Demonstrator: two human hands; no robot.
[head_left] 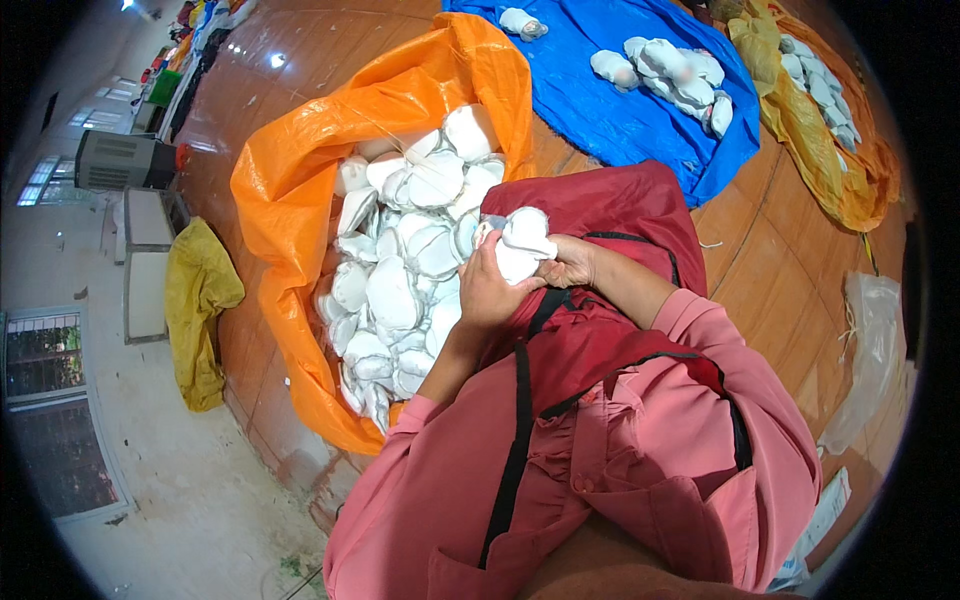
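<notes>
Pink shirt fabric (640,425) comes first, then white pads (524,245) over a red apron (610,190). Left hand (490,285) and right hand (568,264) each have their grip closed on them. Just left, an orange sack (287,180) brims with similar pieces (392,297); beyond, a blue sheet (580,125) covers some tiled floor (325,50).

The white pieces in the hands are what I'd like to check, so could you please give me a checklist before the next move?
1. Held white pieces gripped by left hand and right hand: ok.
2. Exact count of pieces held: cannot tell; fingers and overlap hide it.
3. Orange sheeting open above the white pile: ok.
4. Blue sheet with bare room: ok.
5. Pile's edge by the red cloth fully visible: not ok.
</notes>
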